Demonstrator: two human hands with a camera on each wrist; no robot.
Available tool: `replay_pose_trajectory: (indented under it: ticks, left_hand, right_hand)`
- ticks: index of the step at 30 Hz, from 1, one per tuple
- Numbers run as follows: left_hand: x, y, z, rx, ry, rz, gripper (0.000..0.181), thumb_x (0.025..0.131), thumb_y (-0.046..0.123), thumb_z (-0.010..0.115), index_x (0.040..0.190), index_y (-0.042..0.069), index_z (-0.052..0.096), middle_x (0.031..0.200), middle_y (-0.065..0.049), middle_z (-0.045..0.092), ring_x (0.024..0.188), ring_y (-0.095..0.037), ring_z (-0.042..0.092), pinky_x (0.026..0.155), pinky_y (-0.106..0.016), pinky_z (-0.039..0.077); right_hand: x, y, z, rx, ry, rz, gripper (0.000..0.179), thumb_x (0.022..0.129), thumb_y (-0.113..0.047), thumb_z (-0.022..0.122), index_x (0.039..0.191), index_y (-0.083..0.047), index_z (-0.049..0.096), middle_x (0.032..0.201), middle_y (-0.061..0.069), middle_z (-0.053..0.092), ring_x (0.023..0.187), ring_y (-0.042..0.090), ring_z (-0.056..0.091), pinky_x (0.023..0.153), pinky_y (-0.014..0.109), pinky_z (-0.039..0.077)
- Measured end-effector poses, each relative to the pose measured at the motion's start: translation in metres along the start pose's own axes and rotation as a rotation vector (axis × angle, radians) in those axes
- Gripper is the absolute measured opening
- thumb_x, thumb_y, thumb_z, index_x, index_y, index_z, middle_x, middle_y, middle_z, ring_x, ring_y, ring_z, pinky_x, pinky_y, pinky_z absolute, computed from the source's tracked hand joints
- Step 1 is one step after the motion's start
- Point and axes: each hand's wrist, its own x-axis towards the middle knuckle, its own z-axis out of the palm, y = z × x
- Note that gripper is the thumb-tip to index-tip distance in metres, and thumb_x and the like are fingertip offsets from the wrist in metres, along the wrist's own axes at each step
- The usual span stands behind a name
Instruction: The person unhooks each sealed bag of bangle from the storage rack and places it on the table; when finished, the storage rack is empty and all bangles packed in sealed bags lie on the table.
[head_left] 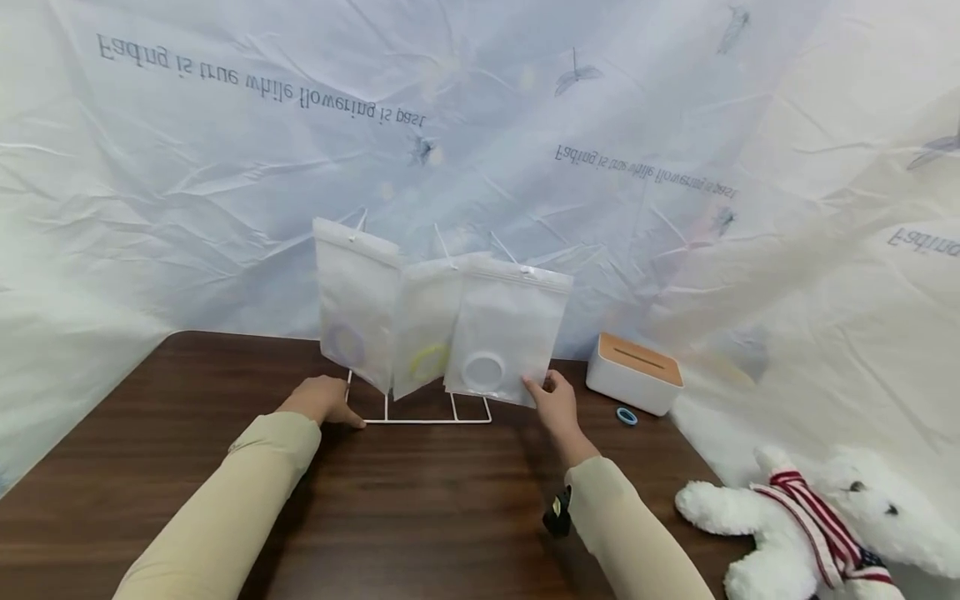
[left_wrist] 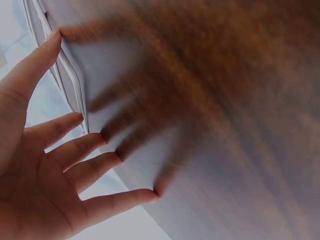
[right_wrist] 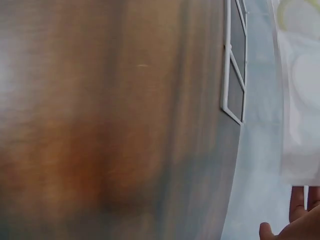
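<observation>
A white wire rack [head_left: 427, 422] stands on the table, with three translucent zip bags hanging from its upper hooks. The left bag [head_left: 358, 283] shows a purple ring through it, the middle bag [head_left: 420, 304] a yellow ring, and the right bag [head_left: 510, 321] a white ring. My left hand [head_left: 321, 402] is at the rack's front left corner, fingers spread and fingertips on the tabletop, thumb against the base wire. My right hand [head_left: 553, 407] is at the right bag's lower right edge. In the right wrist view its fingers [right_wrist: 297, 202] reach behind that edge, thumb apart.
On the table's right are a white box with a wooden slotted lid [head_left: 637, 375] and a blue ring [head_left: 626, 416]. A white plush bear [head_left: 787, 525] in a striped top sits at the near right. A pale printed curtain [head_left: 480, 125] hangs behind the dark wooden table [head_left: 420, 517].
</observation>
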Motion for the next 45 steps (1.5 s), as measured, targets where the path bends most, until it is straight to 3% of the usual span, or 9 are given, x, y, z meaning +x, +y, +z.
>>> replay_pose_trajectory:
  ticks: [2,6,19,25,29,34,37,42,45]
  left_hand:
    - [-0.001,-0.001,-0.002,0.007,0.003,0.002,0.074,0.081,0.049,0.079,0.123,-0.008,0.060,0.115,-0.025,0.064,0.105,-0.045,0.061,0.088,-0.054,0.050]
    - [0.001,-0.003,-0.003,0.006,-0.014,0.006,0.066,0.081,0.048,0.079,0.115,-0.007,0.064,0.104,-0.020,0.066,0.093,-0.039,0.064,0.081,-0.050,0.053]
    - [0.006,0.002,-0.009,0.021,-0.043,0.014,0.077,0.081,0.049,0.079,0.123,-0.012,0.059,0.116,-0.030,0.062,0.100,-0.045,0.062,0.083,-0.052,0.053]
    - [0.012,0.000,-0.008,0.039,-0.054,0.015,0.079,0.078,0.054,0.079,0.121,-0.010,0.062,0.114,-0.028,0.063,0.098,-0.043,0.063,0.082,-0.051,0.053]
    - [0.015,-0.001,-0.006,0.033,-0.054,0.012,0.076,0.077,0.055,0.080,0.116,-0.008,0.064,0.111,-0.026,0.065,0.096,-0.042,0.063,0.082,-0.050,0.053]
    - [0.011,0.002,-0.006,0.028,-0.041,0.018,0.065,0.080,0.052,0.079,0.108,-0.005,0.066,0.104,-0.023,0.066,0.094,-0.042,0.063,0.080,-0.051,0.053]
    - [0.010,0.002,-0.007,0.037,-0.034,0.020,0.064,0.080,0.051,0.079,0.109,-0.005,0.066,0.102,-0.022,0.066,0.093,-0.043,0.063,0.079,-0.051,0.053]
    - [0.012,-0.001,-0.008,0.047,-0.035,0.025,0.066,0.081,0.050,0.079,0.112,-0.007,0.065,0.105,-0.024,0.066,0.094,-0.043,0.063,0.079,-0.051,0.053]
    - [0.013,-0.001,-0.008,0.039,-0.037,0.030,0.067,0.080,0.050,0.079,0.111,-0.007,0.065,0.106,-0.025,0.065,0.094,-0.043,0.063,0.079,-0.051,0.053]
  right_hand:
    - [-0.005,0.003,-0.002,0.026,0.009,-0.013,0.033,0.097,-0.031,0.066,0.111,-0.001,0.065,0.098,0.013,0.065,0.081,0.021,0.055,0.070,0.032,0.044]
    - [-0.014,0.008,-0.011,0.025,0.016,-0.014,0.037,0.100,-0.032,0.061,0.120,-0.002,0.068,0.115,0.017,0.067,0.100,0.026,0.061,0.083,0.038,0.048]
    - [-0.045,0.003,-0.045,-0.038,0.078,-0.094,0.048,0.107,-0.032,0.045,0.143,-0.001,0.051,0.140,0.022,0.054,0.128,0.035,0.051,0.104,0.052,0.041]
    - [-0.058,-0.008,-0.056,-0.094,0.130,-0.144,0.046,0.109,-0.027,0.040,0.142,0.004,0.049,0.144,0.025,0.048,0.135,0.036,0.043,0.109,0.053,0.035]
    - [-0.067,-0.016,-0.063,-0.120,0.152,-0.162,0.044,0.109,-0.028,0.038,0.136,0.005,0.052,0.132,0.027,0.055,0.119,0.035,0.051,0.097,0.051,0.044]
    - [-0.078,-0.024,-0.073,0.004,0.170,-0.172,0.042,0.109,-0.029,0.038,0.121,0.007,0.056,0.104,0.024,0.053,0.090,0.024,0.055,0.079,0.039,0.057]
    - [-0.082,-0.028,-0.083,0.116,0.195,-0.179,0.040,0.109,-0.028,0.038,0.107,0.009,0.052,0.084,0.016,0.039,0.072,0.017,0.048,0.071,0.033,0.060]
    - [-0.081,-0.031,-0.105,0.253,0.281,-0.230,0.036,0.109,-0.025,0.038,0.110,0.009,0.051,0.093,0.008,0.048,0.075,0.011,0.057,0.066,0.028,0.059]
    - [-0.076,-0.030,-0.119,0.313,0.329,-0.239,0.034,0.108,-0.025,0.038,0.124,0.000,0.053,0.107,0.005,0.055,0.085,0.012,0.063,0.064,0.024,0.058]
